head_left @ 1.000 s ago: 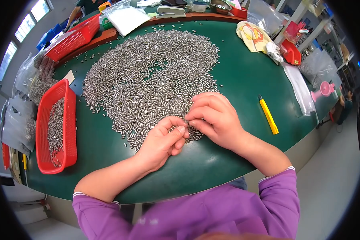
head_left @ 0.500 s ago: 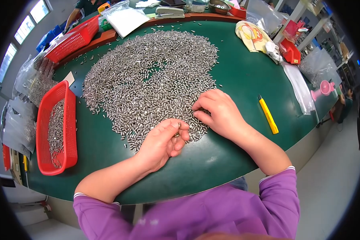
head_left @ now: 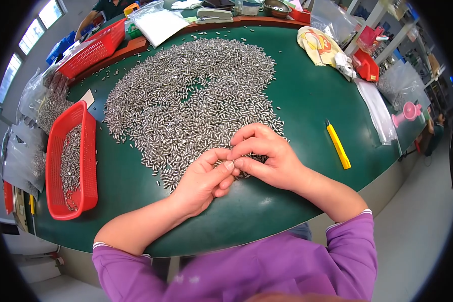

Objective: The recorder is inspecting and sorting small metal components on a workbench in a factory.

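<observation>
A wide heap of small silvery metal cylinders (head_left: 186, 121) spreads over the green tabletop. At its near edge my two hands meet, fingertips touching. My left hand (head_left: 206, 173) is closed, its fingers curled, with a small metal cylinder held at thumb and index finger, now mostly covered. My right hand (head_left: 267, 156) is closed in a pinch against the left fingertips. Whatever sits between its thumb and index finger is too small and hidden to make out. More cylinders lie just beneath and behind both hands.
A red perforated basket (head_left: 88, 166) at left holds more cylinders. To the right lies a yellow utility knife (head_left: 338, 146). Clear plastic bags (head_left: 377, 110), a patterned cloth (head_left: 314, 45) and a stapler (head_left: 214, 16) line the edges. A person's arm (head_left: 88, 22) shows at far left.
My right hand has left the heap and moved left and nearer to me, bringing its fingertips against my left hand's. My left hand has stayed almost in place.
</observation>
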Action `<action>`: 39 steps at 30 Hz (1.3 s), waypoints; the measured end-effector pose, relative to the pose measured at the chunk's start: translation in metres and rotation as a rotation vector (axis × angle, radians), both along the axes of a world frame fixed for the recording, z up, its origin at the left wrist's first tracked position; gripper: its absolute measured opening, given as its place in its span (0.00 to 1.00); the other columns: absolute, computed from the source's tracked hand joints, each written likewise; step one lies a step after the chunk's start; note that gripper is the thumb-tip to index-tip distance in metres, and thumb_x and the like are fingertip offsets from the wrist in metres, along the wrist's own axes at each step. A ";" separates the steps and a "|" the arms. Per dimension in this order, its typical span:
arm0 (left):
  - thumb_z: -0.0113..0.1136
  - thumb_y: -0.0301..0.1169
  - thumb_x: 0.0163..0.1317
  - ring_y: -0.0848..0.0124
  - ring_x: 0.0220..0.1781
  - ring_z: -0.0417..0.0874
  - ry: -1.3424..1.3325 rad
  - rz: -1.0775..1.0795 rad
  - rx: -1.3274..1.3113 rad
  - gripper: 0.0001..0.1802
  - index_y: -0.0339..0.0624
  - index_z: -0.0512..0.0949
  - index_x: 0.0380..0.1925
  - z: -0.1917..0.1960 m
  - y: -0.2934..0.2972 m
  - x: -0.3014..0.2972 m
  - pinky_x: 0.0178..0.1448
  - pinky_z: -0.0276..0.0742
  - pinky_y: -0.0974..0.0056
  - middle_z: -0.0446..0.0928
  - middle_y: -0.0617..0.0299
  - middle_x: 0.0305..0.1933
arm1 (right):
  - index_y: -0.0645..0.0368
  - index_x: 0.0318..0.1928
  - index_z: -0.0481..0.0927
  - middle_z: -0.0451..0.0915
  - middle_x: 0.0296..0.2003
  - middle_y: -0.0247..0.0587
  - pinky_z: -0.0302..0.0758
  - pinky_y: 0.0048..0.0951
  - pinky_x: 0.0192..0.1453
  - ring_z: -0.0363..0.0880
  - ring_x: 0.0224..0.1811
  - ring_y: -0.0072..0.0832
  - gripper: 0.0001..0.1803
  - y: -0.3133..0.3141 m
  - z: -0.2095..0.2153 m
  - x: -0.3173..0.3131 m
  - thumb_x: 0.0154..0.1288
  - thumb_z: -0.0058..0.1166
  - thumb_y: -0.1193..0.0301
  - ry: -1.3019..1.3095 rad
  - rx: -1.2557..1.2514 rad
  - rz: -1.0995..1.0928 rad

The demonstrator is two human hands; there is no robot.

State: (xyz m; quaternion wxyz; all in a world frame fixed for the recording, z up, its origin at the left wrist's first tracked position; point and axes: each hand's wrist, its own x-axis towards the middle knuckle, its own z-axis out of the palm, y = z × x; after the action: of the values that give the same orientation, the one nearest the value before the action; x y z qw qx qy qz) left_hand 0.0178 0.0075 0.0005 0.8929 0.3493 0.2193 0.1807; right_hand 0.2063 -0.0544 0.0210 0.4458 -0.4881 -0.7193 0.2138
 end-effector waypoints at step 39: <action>0.49 0.32 0.71 0.80 0.25 0.66 0.017 -0.005 0.000 0.07 0.41 0.72 0.43 -0.001 0.001 0.001 0.24 0.60 0.76 0.73 0.65 0.33 | 0.53 0.40 0.81 0.77 0.43 0.36 0.69 0.40 0.55 0.74 0.51 0.39 0.12 0.007 0.001 0.017 0.52 0.62 0.71 -0.354 0.164 -0.229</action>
State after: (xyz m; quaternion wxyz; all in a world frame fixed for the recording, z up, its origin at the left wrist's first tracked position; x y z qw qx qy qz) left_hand 0.0185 0.0083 -0.0007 0.8914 0.3513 0.2260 0.1757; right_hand 0.2231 -0.0473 0.0222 0.3720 -0.5584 -0.7413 0.0135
